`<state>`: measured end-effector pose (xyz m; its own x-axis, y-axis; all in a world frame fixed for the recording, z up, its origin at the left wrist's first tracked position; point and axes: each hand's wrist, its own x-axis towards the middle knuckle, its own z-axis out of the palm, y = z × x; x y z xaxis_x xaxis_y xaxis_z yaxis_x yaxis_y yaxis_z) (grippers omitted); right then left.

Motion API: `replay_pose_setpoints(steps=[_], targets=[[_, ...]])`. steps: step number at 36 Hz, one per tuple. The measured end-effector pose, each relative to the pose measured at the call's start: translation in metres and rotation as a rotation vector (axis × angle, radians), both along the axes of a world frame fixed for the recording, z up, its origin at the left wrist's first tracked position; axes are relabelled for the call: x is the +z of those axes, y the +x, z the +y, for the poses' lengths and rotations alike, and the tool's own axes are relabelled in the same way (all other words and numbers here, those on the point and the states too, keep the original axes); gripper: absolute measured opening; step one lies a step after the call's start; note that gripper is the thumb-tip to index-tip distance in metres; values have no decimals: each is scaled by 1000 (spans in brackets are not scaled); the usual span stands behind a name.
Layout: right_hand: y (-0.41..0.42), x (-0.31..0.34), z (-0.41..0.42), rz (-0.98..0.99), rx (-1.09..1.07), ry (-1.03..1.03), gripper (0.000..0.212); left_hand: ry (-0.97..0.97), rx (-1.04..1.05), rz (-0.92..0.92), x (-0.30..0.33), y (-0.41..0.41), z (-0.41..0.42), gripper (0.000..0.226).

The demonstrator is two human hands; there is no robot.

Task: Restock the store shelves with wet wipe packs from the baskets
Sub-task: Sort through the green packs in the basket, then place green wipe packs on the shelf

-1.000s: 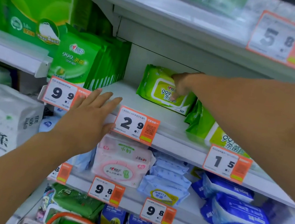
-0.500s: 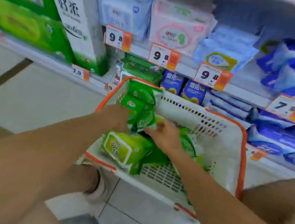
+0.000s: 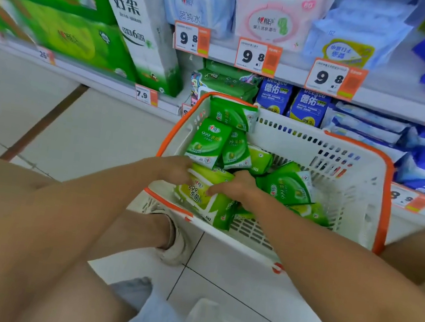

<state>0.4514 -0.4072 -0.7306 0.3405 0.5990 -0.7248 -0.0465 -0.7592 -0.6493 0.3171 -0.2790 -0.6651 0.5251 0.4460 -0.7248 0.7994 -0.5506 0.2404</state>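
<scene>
A white shopping basket with an orange rim stands on the floor before the lower shelves. Several green wet wipe packs lie in it; small ones lean against its far left wall, another lies in the middle. At the basket's near left corner lies a big yellow-green pack marked 999. My left hand grips its left end and my right hand lies over its right side. Both hands close around this pack inside the basket.
The shelf above the basket holds blue and pink wipe packs behind orange 9.8 price tags. Dark blue packs fill the lowest shelf. Tall green and white tissue boxes stand at left. My shoe rests on the tiled floor by the basket.
One second ago both hands were up at the shelf, the right on a pack there. The view has dropped to the basket, and both hands have closed around the big 999 pack.
</scene>
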Motion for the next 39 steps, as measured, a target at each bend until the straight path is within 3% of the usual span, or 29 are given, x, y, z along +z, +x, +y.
replay_pose_setpoints(steps=[4,6,8,11,13,17,20,23,25,29,33,35,39], targets=[[25,23,-26,120,-12,-69,74,-93,218,-97,3,-3,10,81],[45,29,-48,191,13,-92,74,-242,329,-107,2,-7,11,102],[61,36,-72,248,30,-81,88,-453,420,-119,7,-6,3,111],[77,41,-96,347,24,-2,107,-733,449,-156,19,5,-20,105],[83,55,-100,420,-14,89,109,-811,498,-278,34,20,-37,82],[101,124,-87,408,-66,286,86,-733,561,-556,90,45,-39,65],[113,192,-71,160,183,367,92,-663,505,-731,141,52,-32,56],[112,246,-65,-58,297,407,64,-638,446,-837,182,54,-32,62],[112,268,-65,-173,322,439,56,-613,401,-872,204,55,-33,63],[103,303,-50,-398,485,449,74,-476,290,-976,242,65,-34,72],[112,332,-38,-472,418,629,84,-277,77,-1090,277,82,-30,76],[121,361,-33,-583,346,696,89,-176,53,-1261,298,94,-19,77],[128,435,-5,-872,193,855,79,69,196,-1694,325,124,24,79]])
